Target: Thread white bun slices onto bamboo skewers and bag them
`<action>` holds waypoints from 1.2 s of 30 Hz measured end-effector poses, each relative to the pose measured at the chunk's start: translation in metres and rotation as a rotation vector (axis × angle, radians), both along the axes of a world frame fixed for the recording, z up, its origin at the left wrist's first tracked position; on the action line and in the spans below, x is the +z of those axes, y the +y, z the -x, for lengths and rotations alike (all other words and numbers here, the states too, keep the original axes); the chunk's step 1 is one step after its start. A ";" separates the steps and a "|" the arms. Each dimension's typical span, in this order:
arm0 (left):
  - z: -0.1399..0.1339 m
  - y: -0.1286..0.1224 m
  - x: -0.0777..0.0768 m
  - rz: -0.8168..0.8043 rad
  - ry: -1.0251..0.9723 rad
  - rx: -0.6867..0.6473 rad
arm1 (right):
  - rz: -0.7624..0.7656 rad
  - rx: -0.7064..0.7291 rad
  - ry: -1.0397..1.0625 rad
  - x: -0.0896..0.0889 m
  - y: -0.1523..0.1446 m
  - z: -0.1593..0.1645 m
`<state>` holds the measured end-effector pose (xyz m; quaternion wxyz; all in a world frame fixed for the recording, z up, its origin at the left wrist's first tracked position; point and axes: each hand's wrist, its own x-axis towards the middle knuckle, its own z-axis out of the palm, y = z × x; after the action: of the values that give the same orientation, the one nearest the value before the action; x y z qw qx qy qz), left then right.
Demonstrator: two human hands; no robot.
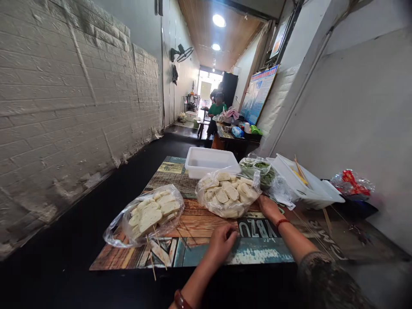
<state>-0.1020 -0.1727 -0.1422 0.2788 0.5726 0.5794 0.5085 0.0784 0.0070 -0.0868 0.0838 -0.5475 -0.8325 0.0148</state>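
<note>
My left hand (222, 241) rests near the table's front edge with its fingers curled in; what they hold, if anything, is hidden. A clear plastic bag (206, 205) full of pale, oval, dough-like slices (230, 193) lies just beyond it. At that bag's right side is my right hand (269, 209), its fingertips partly hidden, so their grip is unclear. Off to the left, a second clear bag (117, 238) holds similar pale slices (151, 216), some on thin wooden skewers (151, 259) that stick out over the front edge.
A white plastic tub (212, 172) stands behind the middle bag. Beside it are a bag of green vegetables (265, 171) and stacked white trays (305, 189) with chopsticks. Red-and-clear packaging (350, 184) lies far right. A person in green (217, 108) sits farther back near another table.
</note>
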 end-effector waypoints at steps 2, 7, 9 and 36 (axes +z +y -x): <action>0.000 0.001 -0.001 0.006 0.003 0.001 | 0.006 -0.021 0.136 -0.002 0.002 -0.003; 0.001 0.005 -0.002 0.022 -0.006 -0.012 | -0.030 -0.097 0.559 0.005 0.021 -0.016; 0.002 0.007 -0.003 0.035 -0.059 -0.002 | -0.039 -0.120 0.737 0.013 0.026 -0.026; -0.019 -0.031 0.081 0.129 -0.343 0.083 | 0.842 0.306 1.334 -0.016 -0.176 0.027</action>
<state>-0.0830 -0.2037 -0.0612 0.3886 0.4340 0.5779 0.5715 0.0509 -0.1687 -0.1027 0.3471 -0.2885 -0.5974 0.6629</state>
